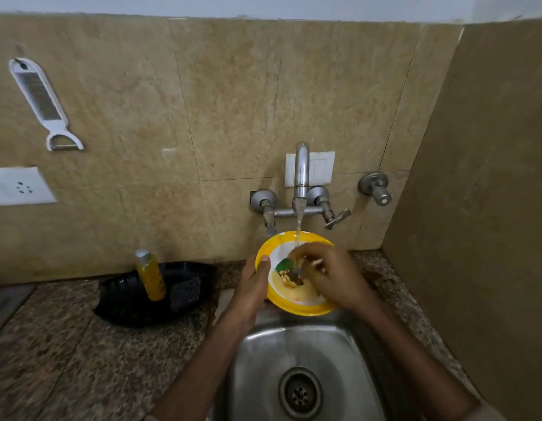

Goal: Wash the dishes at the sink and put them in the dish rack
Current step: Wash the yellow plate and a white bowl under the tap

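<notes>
- The left hand (254, 281) is gripping the yellow-rimmed plate (297, 305) over the sink (263, 354).
- Water from the tap (301, 168) is running onto it.
- The right hand (333, 275) is working inside it.

Speckled granite counter (66, 360): black tray (127, 317) left of sink (263, 360).

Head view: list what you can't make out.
- What the right hand holds, if anything: motion blur and running water.
- Right half of the yellow plate: covered by that hand.
- Fingers of the left hand: under the plate.
- dish rack: outside the frame.
- Label on the yellow bottle: blurred.
</notes>
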